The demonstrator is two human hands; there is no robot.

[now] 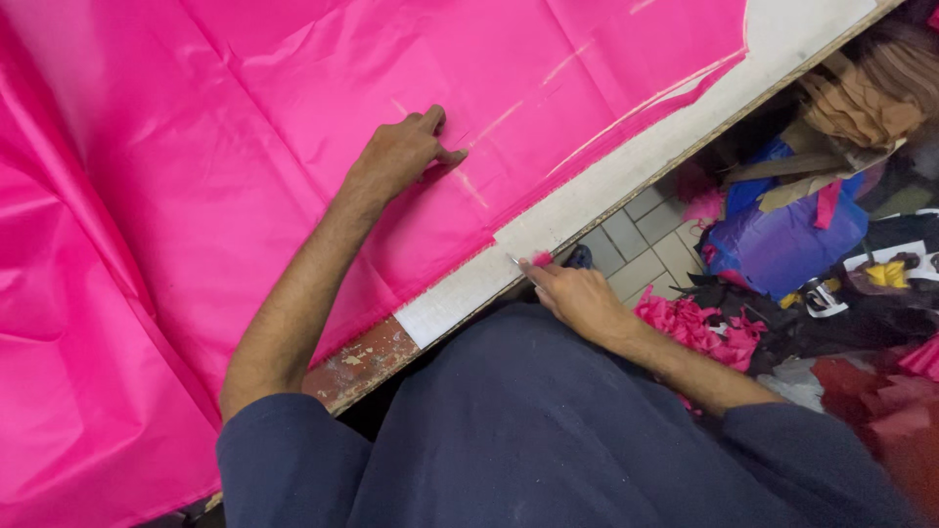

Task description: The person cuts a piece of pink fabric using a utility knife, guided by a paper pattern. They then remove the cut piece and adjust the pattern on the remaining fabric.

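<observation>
Nearest the surface edge, the right hand pinches a small pink scrap, fingers closed on it, beside a heap of crumpled pink offcuts on the tiled floor. Farther in, the left hand presses flat, fingers spread, on the glossy, creased pink fabric covering the surface. Beyond the edge lie blue and brown bundles.
</observation>
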